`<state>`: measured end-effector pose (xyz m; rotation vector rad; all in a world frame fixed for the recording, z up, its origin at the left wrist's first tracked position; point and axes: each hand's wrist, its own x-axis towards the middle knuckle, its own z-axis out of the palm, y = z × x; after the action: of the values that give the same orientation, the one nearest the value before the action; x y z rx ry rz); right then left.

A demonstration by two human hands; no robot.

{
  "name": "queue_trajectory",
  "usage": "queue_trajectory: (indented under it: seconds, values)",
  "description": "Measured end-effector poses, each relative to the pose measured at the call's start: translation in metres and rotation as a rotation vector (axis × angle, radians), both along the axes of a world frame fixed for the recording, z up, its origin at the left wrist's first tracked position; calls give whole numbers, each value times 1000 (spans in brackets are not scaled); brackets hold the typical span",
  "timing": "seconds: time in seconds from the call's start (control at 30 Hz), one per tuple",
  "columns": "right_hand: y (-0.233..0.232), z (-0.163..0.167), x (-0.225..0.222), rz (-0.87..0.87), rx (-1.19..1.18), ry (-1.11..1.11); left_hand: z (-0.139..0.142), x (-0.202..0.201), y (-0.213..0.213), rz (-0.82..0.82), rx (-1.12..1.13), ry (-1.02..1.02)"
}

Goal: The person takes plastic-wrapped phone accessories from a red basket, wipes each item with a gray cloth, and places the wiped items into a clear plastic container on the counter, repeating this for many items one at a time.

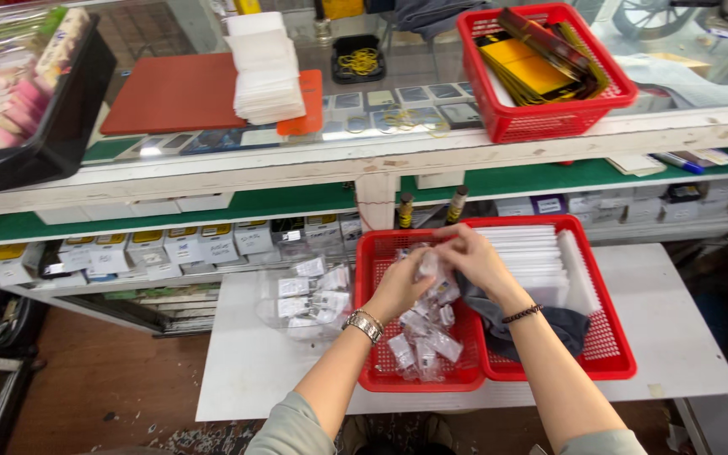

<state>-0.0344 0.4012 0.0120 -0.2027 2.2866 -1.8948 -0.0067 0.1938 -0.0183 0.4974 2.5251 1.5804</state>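
Over red basket [378, 253], small packet [428, 264] between hands

Two baskets [482, 375] sit side by side at frame centre on a table [676, 337]; a third basket [541, 122] stands upper right on the counter [381, 164].

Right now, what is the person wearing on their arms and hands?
Both hands are bare, no gloves. The left hand has a silver metal link wristwatch at the wrist; the right hand has a thin dark beaded bracelet. Grey-green sleeves are pushed up near the elbows.
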Motion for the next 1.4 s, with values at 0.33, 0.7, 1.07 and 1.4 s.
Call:
queue_trajectory:
  seconds: [0.33, 0.7, 1.07, 1.4]
  values:
    - [82, -97, 99, -221, 627, -157, -38, -13, 40, 256, 1062, -843]
    - [-2, -22, 45, -411, 373, 536, -25, 17, 88, 220, 815, -297]
    - [17, -2, 47, -58, -468, -516, 70, 15, 52, 205, -16, 317]
    - [0, 48, 82, -202, 544, -27, 48, -4, 43, 398, 464, -137]
